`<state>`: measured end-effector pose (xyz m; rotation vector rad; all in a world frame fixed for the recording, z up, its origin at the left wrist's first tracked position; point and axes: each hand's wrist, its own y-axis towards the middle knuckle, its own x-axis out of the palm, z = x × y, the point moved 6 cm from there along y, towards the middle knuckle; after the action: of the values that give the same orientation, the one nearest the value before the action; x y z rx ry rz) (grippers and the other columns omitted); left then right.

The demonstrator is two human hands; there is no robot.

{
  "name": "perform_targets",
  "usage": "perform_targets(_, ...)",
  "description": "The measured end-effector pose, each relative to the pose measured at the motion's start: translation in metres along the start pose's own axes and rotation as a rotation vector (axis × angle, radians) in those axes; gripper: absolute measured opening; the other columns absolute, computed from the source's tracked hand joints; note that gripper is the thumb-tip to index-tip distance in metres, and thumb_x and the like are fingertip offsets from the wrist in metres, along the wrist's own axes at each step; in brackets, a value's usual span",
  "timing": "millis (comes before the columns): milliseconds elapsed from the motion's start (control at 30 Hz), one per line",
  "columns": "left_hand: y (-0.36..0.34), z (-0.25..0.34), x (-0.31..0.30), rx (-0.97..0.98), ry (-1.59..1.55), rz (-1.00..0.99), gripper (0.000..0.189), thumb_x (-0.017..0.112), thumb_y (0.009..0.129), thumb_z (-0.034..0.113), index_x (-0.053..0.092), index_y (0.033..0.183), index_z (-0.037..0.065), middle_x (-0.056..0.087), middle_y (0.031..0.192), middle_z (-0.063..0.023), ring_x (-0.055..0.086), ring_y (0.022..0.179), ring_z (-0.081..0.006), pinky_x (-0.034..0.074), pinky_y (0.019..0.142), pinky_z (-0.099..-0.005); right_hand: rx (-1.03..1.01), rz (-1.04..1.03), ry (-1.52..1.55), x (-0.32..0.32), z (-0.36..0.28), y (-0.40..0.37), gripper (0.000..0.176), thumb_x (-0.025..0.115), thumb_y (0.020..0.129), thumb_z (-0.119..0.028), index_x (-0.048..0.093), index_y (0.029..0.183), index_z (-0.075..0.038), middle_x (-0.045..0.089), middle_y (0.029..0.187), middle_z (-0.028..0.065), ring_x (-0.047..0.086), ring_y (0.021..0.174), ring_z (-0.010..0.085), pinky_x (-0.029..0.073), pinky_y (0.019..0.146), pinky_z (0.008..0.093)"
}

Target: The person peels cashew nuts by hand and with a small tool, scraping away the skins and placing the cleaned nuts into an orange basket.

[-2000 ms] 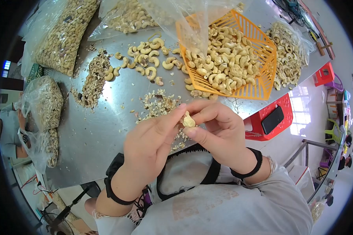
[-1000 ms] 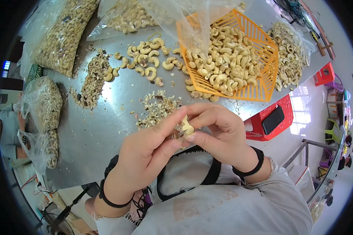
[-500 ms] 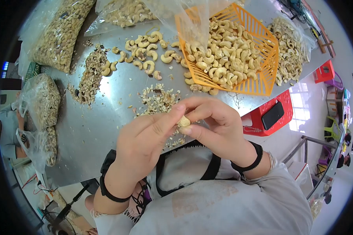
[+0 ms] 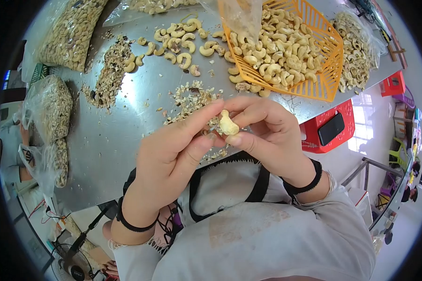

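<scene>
A pale cashew nut [image 4: 228,124] is pinched between the thumb and fingers of my right hand [image 4: 273,133], above the near side of the metal table. Close beside it is my left hand [image 4: 173,152], its index finger and thumb apart and pointing at the nut, the fingertips right at its left side. Beneath and beyond the hands lies a small heap of nut crumbs and bits [image 4: 192,99]. Several whole cashews [image 4: 185,59] are scattered farther back on the table.
An orange plastic basket [image 4: 332,89] full of cashews stands at the back right, with a bag of cashews [image 4: 354,51] beyond it. Bags of nuts [image 4: 70,37] and crumbs [image 4: 56,110] line the left. A phone [image 4: 331,129] lies on a red stool [image 4: 314,140].
My left thumb and index finger have spread away from the cashew, which now shows more fully in my right hand. The view has shifted slightly, so the table's things appear higher.
</scene>
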<state>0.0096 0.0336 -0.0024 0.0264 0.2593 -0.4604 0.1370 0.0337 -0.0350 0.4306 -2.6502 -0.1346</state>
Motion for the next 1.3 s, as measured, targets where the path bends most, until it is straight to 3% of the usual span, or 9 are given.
perform_targets(333, 0.002, -0.004, 0.002, 0.01, 0.118, 0.036, 0.037, 0.049, 0.078, 0.004, 0.046, 0.114, 0.006, 0.059, 0.077, -0.0093, 0.058, 0.067, -0.0164, 0.043, 0.061, -0.0238, 0.106, 0.043, 0.013, 0.001, 0.005, -0.001, 0.014, 0.058, 0.075, -0.004, 0.051, 0.087, 0.0, 0.053, 0.094, 0.0071, 0.05, 0.084, 0.0112, 0.04, 0.077, 0.0252)
perform_targets(500, 0.003, -0.001, 0.005, 0.139, 0.273, 0.068, 0.037, 0.053, 0.076, 0.004, 0.048, 0.113, 0.007, 0.058, 0.076, -0.0107, 0.057, 0.067, -0.019, 0.044, 0.06, -0.0251, 0.14, 0.072, 0.006, -0.002, 0.01, -0.002, 0.017, 0.059, 0.076, -0.008, 0.048, 0.087, -0.001, 0.052, 0.085, 0.0033, 0.049, 0.079, 0.0086, 0.04, 0.075, 0.0236)
perform_targets(633, 0.002, -0.001, 0.004, 0.138, 0.256, 0.097, 0.038, 0.053, 0.076, 0.005, 0.047, 0.114, 0.007, 0.059, 0.076, -0.0104, 0.057, 0.065, -0.0193, 0.043, 0.059, -0.0252, 0.151, 0.087, 0.0, 0.0, 0.007, -0.001, 0.016, 0.058, 0.076, -0.008, 0.048, 0.087, -0.001, 0.052, 0.085, 0.0038, 0.049, 0.08, 0.0084, 0.04, 0.074, 0.0233)
perform_targets(700, 0.002, -0.004, 0.003, -0.003, 0.159, 0.081, 0.039, 0.053, 0.076, 0.006, 0.046, 0.115, 0.006, 0.059, 0.077, -0.0103, 0.056, 0.064, -0.0203, 0.043, 0.059, -0.0256, 0.179, 0.078, 0.005, 0.0, 0.007, -0.001, 0.015, 0.057, 0.077, -0.007, 0.048, 0.087, 0.0, 0.052, 0.086, 0.0044, 0.049, 0.08, 0.0089, 0.04, 0.075, 0.0233)
perform_targets(933, 0.003, -0.006, 0.003, 0.009, 0.214, 0.052, 0.04, 0.053, 0.076, 0.005, 0.045, 0.115, 0.006, 0.059, 0.079, -0.0104, 0.057, 0.065, -0.0201, 0.043, 0.059, -0.0249, 0.104, 0.077, -0.031, -0.001, 0.006, -0.001, 0.013, 0.057, 0.076, -0.003, 0.05, 0.087, 0.0, 0.053, 0.089, 0.006, 0.05, 0.081, 0.0108, 0.04, 0.076, 0.0239)
perform_targets(1000, 0.004, 0.001, 0.004, 0.236, 0.338, 0.093, 0.038, 0.052, 0.076, 0.004, 0.047, 0.114, 0.006, 0.059, 0.08, -0.0108, 0.056, 0.065, -0.0201, 0.043, 0.059, -0.0245, -0.003, 0.064, -0.077, -0.001, 0.002, 0.0, 0.012, 0.057, 0.075, -0.002, 0.051, 0.086, 0.0, 0.053, 0.09, 0.0073, 0.05, 0.083, 0.0118, 0.04, 0.077, 0.0245)
perform_targets(1133, 0.004, -0.001, 0.0, 0.202, 0.365, 0.07, 0.036, 0.051, 0.077, 0.004, 0.048, 0.112, 0.005, 0.059, 0.08, -0.0112, 0.056, 0.066, -0.0189, 0.043, 0.059, -0.0243, -0.011, 0.021, -0.12, 0.001, 0.001, 0.0, 0.012, 0.057, 0.075, -0.002, 0.052, 0.086, 0.001, 0.053, 0.091, 0.0083, 0.051, 0.085, 0.0126, 0.04, 0.077, 0.0249)
perform_targets(1200, 0.004, -0.01, -0.002, 0.061, 0.157, 0.075, 0.034, 0.051, 0.078, 0.005, 0.049, 0.111, 0.005, 0.058, 0.078, -0.011, 0.057, 0.066, -0.0171, 0.043, 0.059, -0.024, -0.023, 0.018, -0.088, 0.001, 0.002, 0.0, 0.012, 0.056, 0.076, -0.002, 0.051, 0.086, 0.001, 0.053, 0.091, 0.0086, 0.051, 0.086, 0.0131, 0.04, 0.077, 0.0252)
perform_targets(1300, 0.004, -0.008, 0.0, 0.045, 0.122, 0.067, 0.034, 0.051, 0.078, 0.006, 0.049, 0.112, 0.005, 0.058, 0.075, -0.0106, 0.057, 0.065, -0.016, 0.043, 0.059, -0.0236, -0.033, 0.011, -0.091, 0.001, 0.002, 0.001, 0.012, 0.056, 0.076, -0.002, 0.051, 0.086, 0.001, 0.053, 0.091, 0.0088, 0.051, 0.086, 0.0137, 0.04, 0.077, 0.0255)
